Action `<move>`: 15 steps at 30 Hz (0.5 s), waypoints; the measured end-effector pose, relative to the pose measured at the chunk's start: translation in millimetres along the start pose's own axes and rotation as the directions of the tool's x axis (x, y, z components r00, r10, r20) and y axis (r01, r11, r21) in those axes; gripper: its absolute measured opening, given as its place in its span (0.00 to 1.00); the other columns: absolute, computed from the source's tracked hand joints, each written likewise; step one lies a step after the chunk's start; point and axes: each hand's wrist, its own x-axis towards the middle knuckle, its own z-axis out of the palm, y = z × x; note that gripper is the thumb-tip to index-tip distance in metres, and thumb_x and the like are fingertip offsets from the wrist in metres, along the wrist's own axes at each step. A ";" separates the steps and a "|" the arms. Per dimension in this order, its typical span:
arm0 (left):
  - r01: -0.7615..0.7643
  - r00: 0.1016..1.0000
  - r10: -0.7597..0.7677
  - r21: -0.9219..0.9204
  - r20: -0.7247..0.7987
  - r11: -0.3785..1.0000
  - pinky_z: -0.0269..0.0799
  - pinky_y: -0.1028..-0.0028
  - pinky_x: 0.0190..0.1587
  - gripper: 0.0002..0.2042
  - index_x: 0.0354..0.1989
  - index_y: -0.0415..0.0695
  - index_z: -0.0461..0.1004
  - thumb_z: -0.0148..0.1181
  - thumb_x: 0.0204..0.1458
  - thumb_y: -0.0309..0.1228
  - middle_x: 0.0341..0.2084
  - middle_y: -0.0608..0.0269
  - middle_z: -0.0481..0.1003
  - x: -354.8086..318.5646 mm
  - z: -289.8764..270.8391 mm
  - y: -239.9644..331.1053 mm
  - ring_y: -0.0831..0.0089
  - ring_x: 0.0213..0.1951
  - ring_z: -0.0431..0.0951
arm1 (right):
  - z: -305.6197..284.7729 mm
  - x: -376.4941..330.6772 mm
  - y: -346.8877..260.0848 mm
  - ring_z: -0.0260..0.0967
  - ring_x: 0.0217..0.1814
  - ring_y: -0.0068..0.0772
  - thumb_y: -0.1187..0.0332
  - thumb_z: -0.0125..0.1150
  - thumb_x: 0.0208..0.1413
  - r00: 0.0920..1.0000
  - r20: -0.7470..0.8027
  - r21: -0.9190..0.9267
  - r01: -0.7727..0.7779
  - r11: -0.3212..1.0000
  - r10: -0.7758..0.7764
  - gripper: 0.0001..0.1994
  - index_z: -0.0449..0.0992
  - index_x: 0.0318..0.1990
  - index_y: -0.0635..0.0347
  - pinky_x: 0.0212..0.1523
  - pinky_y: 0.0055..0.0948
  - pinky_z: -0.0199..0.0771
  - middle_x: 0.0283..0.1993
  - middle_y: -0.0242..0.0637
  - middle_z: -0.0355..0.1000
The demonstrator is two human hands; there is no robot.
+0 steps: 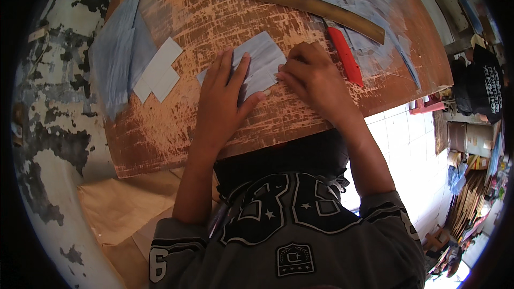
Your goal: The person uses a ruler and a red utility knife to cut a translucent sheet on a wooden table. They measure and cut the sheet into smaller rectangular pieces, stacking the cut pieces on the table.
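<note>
Left hand [225, 93] flat on blue paper piece [261, 61], right hand [313, 77] pinching its edge, red cutter [345, 56] just beside

Daylight scene, strong fisheye distortion, corners black.
Brightest at the white floor [407, 144], lower right, overexposed with detail lost. Table [176, 128] evenly lit, soft shadows under the hands. Centre sharp; straight edges bow and clutter at right rim smears.

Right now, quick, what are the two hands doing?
Left hand: open, pressed flat on the pale blue sheet.
Right hand: fingers curled, pinching the sheet's right edge.
</note>
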 end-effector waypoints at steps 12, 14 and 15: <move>-0.101 0.986 0.097 0.028 0.139 0.994 0.36 0.38 0.84 0.40 0.81 0.52 0.65 0.52 0.68 0.64 0.83 0.49 0.56 -17.7 -5.4 15.6 0.48 0.85 0.50 | 3.6 0.0 -1.4 0.74 0.48 0.45 0.70 0.76 0.59 0.999 -0.022 0.011 -0.027 1.000 0.027 0.06 0.86 0.39 0.62 0.49 0.45 0.79 0.44 0.39 0.75; -0.124 0.982 0.118 0.035 0.148 0.992 0.35 0.37 0.84 0.37 0.80 0.56 0.67 0.52 0.68 0.63 0.84 0.50 0.55 -15.7 -4.9 18.4 0.49 0.85 0.50 | 4.1 -0.6 -1.0 0.74 0.48 0.45 0.70 0.75 0.59 0.999 -0.028 0.012 -0.025 1.000 0.025 0.06 0.86 0.40 0.62 0.48 0.46 0.79 0.44 0.39 0.75; -0.134 0.981 0.126 0.042 0.149 0.990 0.34 0.36 0.83 0.36 0.80 0.57 0.68 0.53 0.68 0.62 0.84 0.50 0.55 -14.8 -4.4 18.9 0.49 0.85 0.50 | 4.1 -0.5 -1.1 0.74 0.48 0.46 0.71 0.75 0.59 0.999 -0.032 0.014 -0.024 1.000 0.024 0.06 0.86 0.40 0.62 0.48 0.46 0.78 0.44 0.40 0.75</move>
